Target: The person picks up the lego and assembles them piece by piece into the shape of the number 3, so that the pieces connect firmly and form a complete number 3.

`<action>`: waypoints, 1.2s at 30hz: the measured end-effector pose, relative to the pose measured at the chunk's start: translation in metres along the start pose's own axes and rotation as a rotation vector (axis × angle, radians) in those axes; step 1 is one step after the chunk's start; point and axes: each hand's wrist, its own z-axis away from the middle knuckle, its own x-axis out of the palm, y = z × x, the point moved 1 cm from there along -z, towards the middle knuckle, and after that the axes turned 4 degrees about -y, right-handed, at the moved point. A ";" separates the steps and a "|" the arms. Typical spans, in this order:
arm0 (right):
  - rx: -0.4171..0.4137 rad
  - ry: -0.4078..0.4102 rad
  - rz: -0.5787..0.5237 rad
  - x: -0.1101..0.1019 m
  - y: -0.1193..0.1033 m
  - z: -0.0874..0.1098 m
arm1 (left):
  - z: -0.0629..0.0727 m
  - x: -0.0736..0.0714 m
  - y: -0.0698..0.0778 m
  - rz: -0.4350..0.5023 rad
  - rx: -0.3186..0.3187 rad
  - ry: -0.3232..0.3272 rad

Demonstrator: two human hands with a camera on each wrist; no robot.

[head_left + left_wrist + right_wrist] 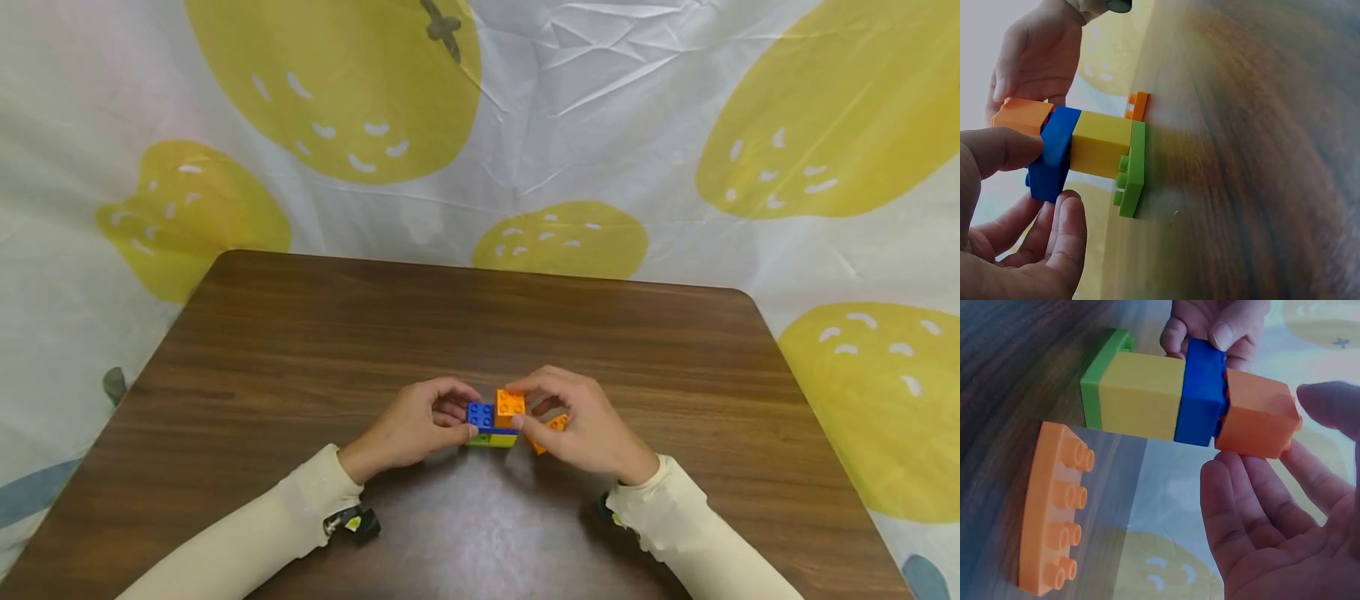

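A small brick stack stands between the two hands: a flat green brick (1137,178) at the bottom, a tall yellow brick (1141,394) on it, then a blue brick (1200,394). On the blue brick's right half sits a square orange brick (511,402), a narrow gap with studs showing between the two. My left hand (412,427) pinches the blue brick at its left end, thumb in front and fingers behind. The right hand (588,417) holds the orange brick between thumb and fingertips, its other fingers spread beneath in the right wrist view.
A flat orange brick (1041,509) with two rows of studs lies on the wooden table (337,333), just right of the stack and partly under the right hand. A white cloth (585,100) printed with yellow fruit hangs behind the table.
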 end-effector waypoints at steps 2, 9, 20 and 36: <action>0.009 0.007 -0.002 0.001 0.000 0.000 | 0.000 0.001 0.000 0.009 0.006 0.002; -0.004 0.030 -0.017 0.003 0.000 0.001 | 0.001 0.001 -0.002 0.039 0.019 0.003; -0.010 0.043 -0.051 0.004 0.002 0.001 | 0.002 0.000 -0.002 0.046 0.009 -0.006; -0.030 0.034 -0.090 0.007 0.003 -0.003 | 0.003 0.001 -0.003 0.078 0.016 -0.014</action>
